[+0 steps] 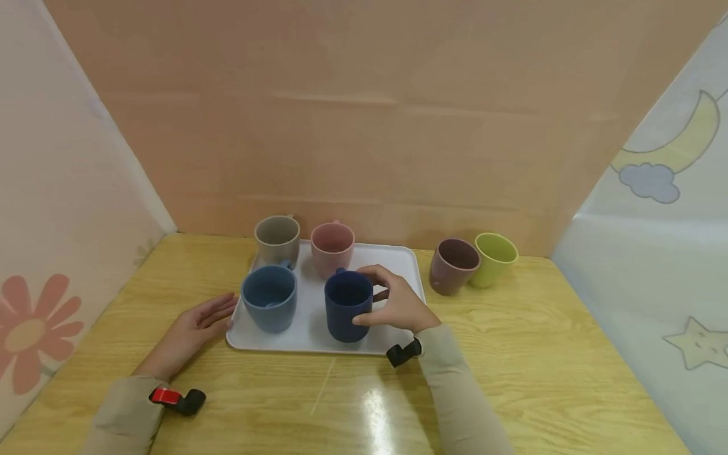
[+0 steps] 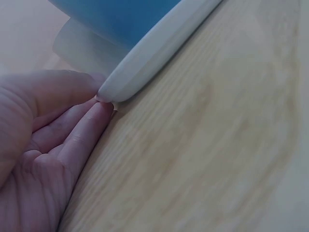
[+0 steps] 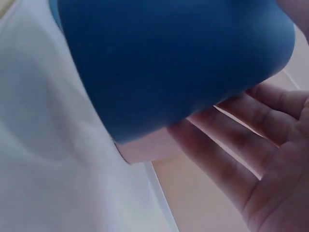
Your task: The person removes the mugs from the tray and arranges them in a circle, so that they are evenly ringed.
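Observation:
My right hand (image 1: 398,306) grips a navy blue mug (image 1: 344,319) by its side, thumb at the near side and fingers round the right. This mug is upright at the front of a white tray (image 1: 309,338), its handle facing back. My left hand (image 1: 196,332) lies on the table at the tray's left edge. In the left wrist view its fingertips (image 2: 104,108) touch the tray's rim, with fairly straight fingers. On the tray also stand a teal-blue mug (image 1: 273,316), a pink mug (image 1: 332,260) and a grey-beige mug (image 1: 279,248).
Right of the tray, a mauve mug (image 1: 446,278) and a yellow-green mug (image 1: 490,272) stand close together on the wooden table (image 1: 540,354). An orange-brown backdrop (image 1: 370,139) rises behind the table, with pale printed panels at both sides.

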`<state>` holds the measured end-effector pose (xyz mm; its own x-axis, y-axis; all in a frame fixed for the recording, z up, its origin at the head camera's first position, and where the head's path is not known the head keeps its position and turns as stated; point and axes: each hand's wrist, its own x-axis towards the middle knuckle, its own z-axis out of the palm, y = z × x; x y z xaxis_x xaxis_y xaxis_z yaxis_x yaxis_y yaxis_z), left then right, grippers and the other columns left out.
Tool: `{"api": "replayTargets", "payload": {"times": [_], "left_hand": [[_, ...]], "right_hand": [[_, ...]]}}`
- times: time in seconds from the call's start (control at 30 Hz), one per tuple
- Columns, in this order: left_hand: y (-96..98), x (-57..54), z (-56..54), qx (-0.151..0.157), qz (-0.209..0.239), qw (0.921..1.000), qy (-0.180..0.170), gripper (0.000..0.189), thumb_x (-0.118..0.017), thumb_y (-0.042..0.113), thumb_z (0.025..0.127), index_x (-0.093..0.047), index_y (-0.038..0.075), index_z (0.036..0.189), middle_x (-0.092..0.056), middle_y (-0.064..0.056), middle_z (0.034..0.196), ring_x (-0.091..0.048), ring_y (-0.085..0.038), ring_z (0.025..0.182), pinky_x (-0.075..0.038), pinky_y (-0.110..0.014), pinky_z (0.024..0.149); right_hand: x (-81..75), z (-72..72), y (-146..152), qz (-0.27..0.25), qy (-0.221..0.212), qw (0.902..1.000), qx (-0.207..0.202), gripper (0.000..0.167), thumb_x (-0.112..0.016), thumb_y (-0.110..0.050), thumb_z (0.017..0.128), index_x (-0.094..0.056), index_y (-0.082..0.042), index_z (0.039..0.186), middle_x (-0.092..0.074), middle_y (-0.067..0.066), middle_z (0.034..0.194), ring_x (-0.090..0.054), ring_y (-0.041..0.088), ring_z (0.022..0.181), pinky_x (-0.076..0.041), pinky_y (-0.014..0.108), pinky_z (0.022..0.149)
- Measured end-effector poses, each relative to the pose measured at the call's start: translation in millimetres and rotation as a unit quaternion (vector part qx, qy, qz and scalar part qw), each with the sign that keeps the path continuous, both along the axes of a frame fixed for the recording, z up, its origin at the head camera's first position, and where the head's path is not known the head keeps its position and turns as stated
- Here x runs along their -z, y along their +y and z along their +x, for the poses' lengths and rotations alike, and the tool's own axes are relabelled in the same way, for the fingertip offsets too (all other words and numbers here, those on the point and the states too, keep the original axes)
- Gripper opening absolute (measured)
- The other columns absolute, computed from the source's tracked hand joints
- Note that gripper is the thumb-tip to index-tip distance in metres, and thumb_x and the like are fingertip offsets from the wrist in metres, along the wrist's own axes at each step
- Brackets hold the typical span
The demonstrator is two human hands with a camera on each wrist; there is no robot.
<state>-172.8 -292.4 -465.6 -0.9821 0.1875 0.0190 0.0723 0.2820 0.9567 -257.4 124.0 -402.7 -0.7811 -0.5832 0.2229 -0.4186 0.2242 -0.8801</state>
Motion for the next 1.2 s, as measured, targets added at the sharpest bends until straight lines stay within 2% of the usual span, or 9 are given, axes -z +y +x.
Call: {"api": "replayTargets", "payload": {"times": [0.13,0.27,0.37,0.5,0.7,0.8,1.0,1.1,1.2], "left_hand": [[1.1,0.1,-0.4,-0.001,-0.005,0.9999,-0.009,0.072,-0.065,0.027,0.101,-0.029,0.001,0.158,-0.041,-0.022,0.156,-0.048,0.011,0.125,-0.041,-0.007,0.096],[-0.3,-0.6,-1.1,-0.001,-0.006,0.9999,-0.009,0.072,-0.065,0.028,0.101,-0.029,0.002,0.159,-0.041,-0.021,0.156,-0.048,0.010,0.126,-0.041,-0.007,0.096],[-3.1,-1.1,-0.3,-0.003,-0.008,1.0000,-0.005,0.071,-0.064,0.027,0.102,-0.029,0.001,0.159,-0.041,-0.022,0.156,-0.047,0.011,0.126,-0.041,-0.007,0.096],[-4.9,-1.6,2.0,-0.005,-0.006,1.0000,-0.004,0.071,-0.064,0.025,0.102,-0.028,0.000,0.159,-0.040,-0.024,0.156,-0.048,0.012,0.125,-0.042,-0.007,0.095],[0.5,-1.4,-0.2,0.003,0.005,0.9999,-0.013,0.072,-0.066,0.026,0.101,-0.029,0.001,0.158,-0.042,-0.020,0.156,-0.049,0.008,0.126,-0.043,-0.009,0.096],[2.2,-2.0,-0.9,0.002,0.013,0.9998,-0.015,0.072,-0.066,0.025,0.101,-0.030,0.001,0.158,-0.042,-0.019,0.156,-0.051,0.007,0.124,-0.043,-0.010,0.097],[1.7,-1.2,-0.7,-0.001,0.008,0.9999,-0.013,0.072,-0.066,0.025,0.101,-0.030,-0.001,0.158,-0.042,-0.021,0.155,-0.052,0.007,0.123,-0.043,-0.010,0.096],[1.9,-0.6,-0.9,-0.007,0.007,0.9998,-0.020,0.072,-0.067,0.027,0.100,-0.032,0.002,0.158,-0.044,-0.018,0.155,-0.052,0.005,0.124,-0.043,-0.010,0.096],[1.5,0.4,0.2,-0.008,0.008,0.9997,-0.021,0.072,-0.067,0.027,0.100,-0.032,0.002,0.158,-0.044,-0.018,0.155,-0.052,0.001,0.127,-0.043,-0.010,0.097]], "right_hand": [[-2.6,-1.2,6.6,-0.013,0.018,0.9995,0.020,0.075,-0.095,-0.012,0.067,-0.061,-0.015,0.134,-0.066,0.000,0.123,-0.061,0.021,0.110,-0.056,0.041,0.088],[-8.9,-2.1,12.1,-0.036,0.031,0.9976,0.051,0.077,-0.093,-0.009,0.068,-0.058,-0.013,0.137,-0.065,0.004,0.127,-0.060,0.023,0.113,-0.054,0.045,0.091],[-15.2,-2.6,15.5,-0.048,0.042,0.9943,0.086,0.078,-0.091,-0.007,0.070,-0.056,-0.012,0.139,-0.064,0.007,0.129,-0.059,0.025,0.117,-0.054,0.047,0.092],[-21.2,-1.0,22.6,-0.064,0.059,0.9857,0.144,0.077,-0.090,-0.004,0.071,-0.055,-0.009,0.140,-0.061,0.010,0.130,-0.058,0.024,0.116,-0.056,0.038,0.087],[-19.9,11.0,40.8,-0.132,0.079,0.9628,0.222,0.076,-0.084,0.009,0.073,-0.049,0.001,0.141,-0.061,0.016,0.128,-0.061,0.014,0.108,-0.055,0.022,0.084],[-20.5,18.7,51.3,-0.169,0.087,0.9482,0.254,0.073,-0.078,0.012,0.075,-0.048,0.003,0.141,-0.063,0.011,0.124,-0.064,0.013,0.103,-0.055,0.019,0.084],[-23.8,33.4,78.7,-0.225,0.126,0.9176,0.302,0.069,-0.073,0.012,0.075,-0.053,0.001,0.140,-0.063,0.000,0.122,-0.060,0.016,0.108,-0.051,0.019,0.088],[-22.5,38.8,94.5,-0.236,0.165,0.9046,0.314,0.069,-0.072,0.013,0.073,-0.054,0.001,0.139,-0.063,0.003,0.123,-0.059,0.018,0.109,-0.050,0.020,0.089],[-20.4,42.3,111.6,-0.221,0.192,0.8986,0.326,0.070,-0.074,0.014,0.072,-0.055,0.001,0.139,-0.062,0.002,0.124,-0.060,0.015,0.110,-0.050,0.018,0.091]]}}
